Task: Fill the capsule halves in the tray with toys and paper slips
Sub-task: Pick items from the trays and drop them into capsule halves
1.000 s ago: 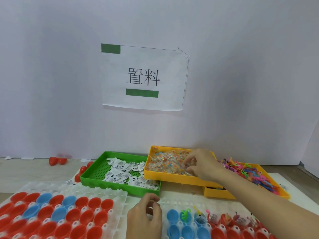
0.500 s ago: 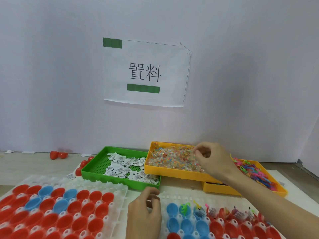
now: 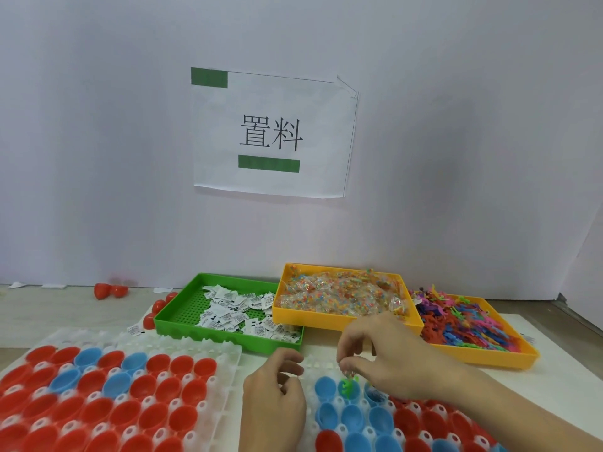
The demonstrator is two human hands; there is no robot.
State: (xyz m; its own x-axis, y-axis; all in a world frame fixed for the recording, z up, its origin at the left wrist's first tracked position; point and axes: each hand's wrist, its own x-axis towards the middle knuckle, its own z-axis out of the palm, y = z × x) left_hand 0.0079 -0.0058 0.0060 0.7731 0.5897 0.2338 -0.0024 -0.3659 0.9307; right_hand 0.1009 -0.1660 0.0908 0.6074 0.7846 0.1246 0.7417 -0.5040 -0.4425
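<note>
Right hand [image 3: 388, 357] pinching a small clear packet [image 3: 348, 370] above blue capsule half [image 3: 350, 388]. Left hand [image 3: 274, 396] loosely curled, holding nothing visible, on tray [image 3: 311, 429].

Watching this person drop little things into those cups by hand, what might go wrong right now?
The right hand pinches something small over a blue capsule half that already holds a green toy; it could miss and land in a neighbouring cup. The forearm hangs low over the filled red halves and might knock contents out. Paper slips already spill past the green tray, so more may stray.
</note>
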